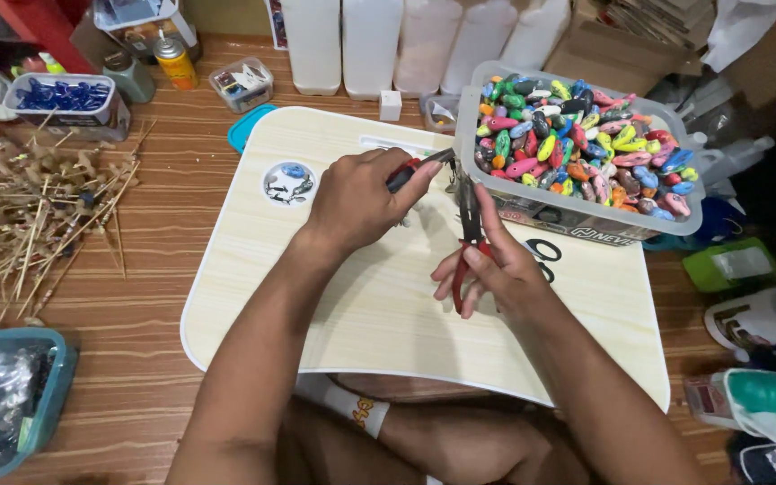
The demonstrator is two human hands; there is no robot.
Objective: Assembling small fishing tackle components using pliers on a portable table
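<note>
The left hand (pixel 357 198) is closed around a red-handled pair of pliers (pixel 419 168), whose dark tip points right toward the clear plastic tub of many-coloured oval lures (pixel 577 135). The right hand (pixel 496 269) is wrapped on a second pair of red-handled, dark-jawed pliers (pixel 469 229), held upright with its nose pointing up. The two tool tips meet near a small metal piece just beside the tub's left wall; it is too small to make out. Both hands work over a pale wood-grain lap tray with a white rim (pixel 253 296), resting on a brown wooden floor (pixel 136 386). A round recess in the tray (pixel 289 183) holds small dark and blue bits. The tub sits on the tray's far right corner, close against the tool tips. To the left lies a heap of thin dry sticks (pixel 29 216); behind it is a box of blue pieces (pixel 63 97). White plastic jugs (pixel 370 40) stand along the far edge, with a teal-rimmed container (pixel 11 395) at the near left.
</note>
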